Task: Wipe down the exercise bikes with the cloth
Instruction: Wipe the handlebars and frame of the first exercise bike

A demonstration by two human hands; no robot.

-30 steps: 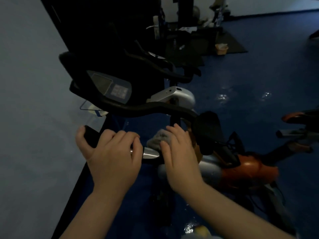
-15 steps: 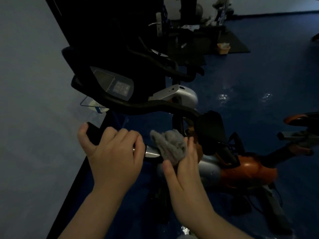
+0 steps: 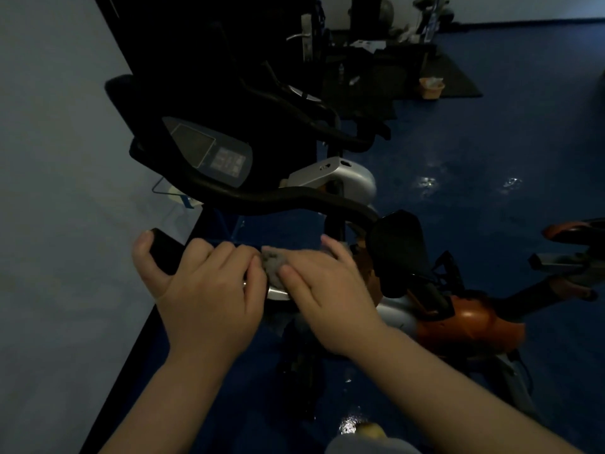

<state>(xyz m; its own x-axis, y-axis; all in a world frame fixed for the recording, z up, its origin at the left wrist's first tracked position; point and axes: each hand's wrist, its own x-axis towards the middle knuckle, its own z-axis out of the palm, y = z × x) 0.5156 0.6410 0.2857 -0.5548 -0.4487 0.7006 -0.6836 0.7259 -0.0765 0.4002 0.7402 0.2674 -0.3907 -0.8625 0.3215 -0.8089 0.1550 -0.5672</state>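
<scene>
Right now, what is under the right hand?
Under the right hand lies the grey cloth, pressed on the bike's handlebar; a silver patch shows beside it. The rest of the cloth and the bar beneath are covered.

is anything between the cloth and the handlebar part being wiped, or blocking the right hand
Nothing visible does. The right hand presses the grey cloth straight onto the handlebar. The left hand grips the same bar just beside the cloth, so it blocks wiping further toward the black grip end.
</scene>
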